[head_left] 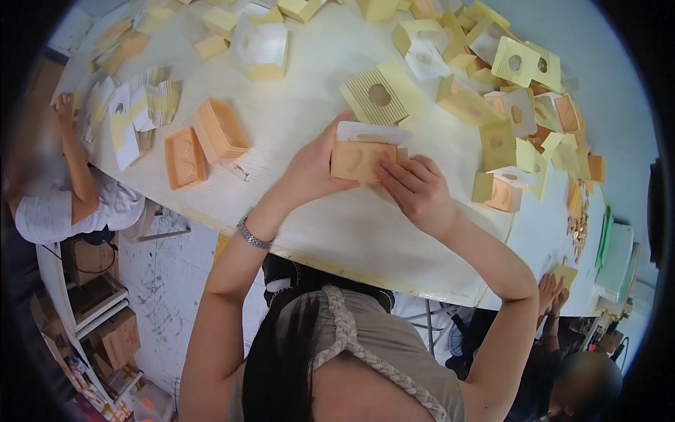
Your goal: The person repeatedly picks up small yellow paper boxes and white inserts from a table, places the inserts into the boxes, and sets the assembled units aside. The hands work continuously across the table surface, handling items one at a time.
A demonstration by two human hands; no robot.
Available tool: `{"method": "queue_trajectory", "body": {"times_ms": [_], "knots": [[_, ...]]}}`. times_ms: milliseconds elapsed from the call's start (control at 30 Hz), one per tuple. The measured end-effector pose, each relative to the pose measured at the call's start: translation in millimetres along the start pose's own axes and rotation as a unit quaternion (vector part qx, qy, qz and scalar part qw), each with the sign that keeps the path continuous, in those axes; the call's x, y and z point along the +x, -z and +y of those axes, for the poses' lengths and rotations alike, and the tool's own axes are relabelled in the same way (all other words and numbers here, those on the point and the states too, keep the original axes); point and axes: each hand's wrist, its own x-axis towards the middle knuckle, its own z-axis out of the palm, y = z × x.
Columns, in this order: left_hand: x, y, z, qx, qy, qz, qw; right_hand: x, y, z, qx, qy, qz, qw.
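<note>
Over the table in front of me, my left hand (314, 163) is closed around the left side of a small carton box (373, 131) with a raised white flap. A peach insert tray (355, 162) with rounded hollows sits in the box's open front. My right hand (424, 188) has its fingers bent together, with the tips pressed on the tray's right end. Just beyond the box lies a yellow striped carton (355, 105) with an oval window. To the left, nested peach trays stand in one stack (219, 132), with another group (184, 160) beside it.
Many yellow cartons (498, 144) are heaped at the right and far side. Folded cartons (144, 109) lie at the left. Small gold pieces (578, 228) are at the far right. A person (53, 190) sits left; another person's hands (552, 290) hold a yellow piece at lower right.
</note>
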Motion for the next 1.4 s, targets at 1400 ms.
{"method": "queue_trajectory", "body": {"times_ms": [1400], "knots": [[-66.2,131.6,-19.0,0.364,0.005,0.203,0.909,0.5,5.3,-2.7,-0.081,-0.265,0.222,0.935]]}}
